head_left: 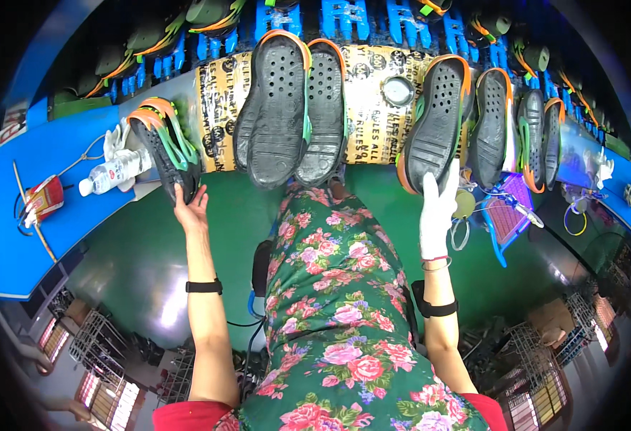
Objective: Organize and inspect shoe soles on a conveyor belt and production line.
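My left hand (192, 207), bare, grips the lower end of a black sandal (159, 147) with orange and green trim. It seems to be a pair pressed together, turned on edge. In a white glove, my right hand (436, 215) has its fingers at the lower end of another black sandal (436, 104), whose perforated footbed faces me; part of its grip is hidden. Between my hands, a large black sandal (278, 108) overlaps a second sandal (324, 108) at the bench's edge. Further right stand a single sandal (491, 126) and a narrower pair (532, 140).
Brown printed tape covers the bench (373, 72), where a small round metal container (397, 91) sits. A clear bottle (114, 172) lies on the blue table (71, 223) at left, near a red packet (44, 197). Blue racks (344, 21) line the back. A purple plastic basket (508, 208) hangs at right.
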Demonstrator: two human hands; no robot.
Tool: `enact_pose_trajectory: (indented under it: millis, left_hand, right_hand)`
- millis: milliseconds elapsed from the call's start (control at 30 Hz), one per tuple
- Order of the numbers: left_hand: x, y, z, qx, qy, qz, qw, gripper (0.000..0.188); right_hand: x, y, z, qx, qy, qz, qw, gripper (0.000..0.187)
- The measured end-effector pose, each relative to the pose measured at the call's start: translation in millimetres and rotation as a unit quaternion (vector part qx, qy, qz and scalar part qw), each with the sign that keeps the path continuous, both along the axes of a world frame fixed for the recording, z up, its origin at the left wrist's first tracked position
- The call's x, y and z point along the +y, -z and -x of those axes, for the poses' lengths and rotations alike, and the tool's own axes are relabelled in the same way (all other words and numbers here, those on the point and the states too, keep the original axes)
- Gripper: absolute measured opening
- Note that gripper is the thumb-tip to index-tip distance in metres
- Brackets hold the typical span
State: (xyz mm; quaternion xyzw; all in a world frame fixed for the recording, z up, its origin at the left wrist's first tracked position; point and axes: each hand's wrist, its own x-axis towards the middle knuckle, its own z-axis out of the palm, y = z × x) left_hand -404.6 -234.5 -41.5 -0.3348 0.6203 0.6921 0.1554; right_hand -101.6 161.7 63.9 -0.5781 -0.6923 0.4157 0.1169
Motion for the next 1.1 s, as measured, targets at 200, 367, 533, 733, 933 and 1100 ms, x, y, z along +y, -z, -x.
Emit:
enact_pose_trajectory:
  millis: [200, 367, 533, 733, 933, 1100]
  left_hand:
    - [-5, 1, -2, -0.002, 0.013, -0.031, 0.999, 0.054]
    - [-4, 0, -5, -0.006, 0.013, -0.044, 0.999, 0.052]
    - [0, -9, -3, -0.007, 0.027, -0.072, 0.997, 0.048]
    - [5, -14, -4, -0.026, 0.030, -0.098, 0.994, 0.049]
    - [5, -19, -5, -0.039, 0.030, -0.115, 0.992, 0.048]
    - [3, -14, -6, -0.028, 0.033, -0.126, 0.991, 0.047]
  right_hand:
    - [-12, 25, -12, 0.062, 0.052, 0.011, 0.997, 0.058]
    - [-24, 27, -10, 0.193, 0.123, 0.097, 0.969, 0.056]
    - [-35, 36, -3, 0.349, 0.225, 0.190, 0.890, 0.056]
    - [-65, 28, 6, 0.372, 0.273, 0.228, 0.857, 0.059]
    - [-88, 30, 14, 0.327, 0.281, 0.248, 0.868, 0.060]
    - [-117, 19, 37, 0.258, 0.095, 0.280, 0.920, 0.050]
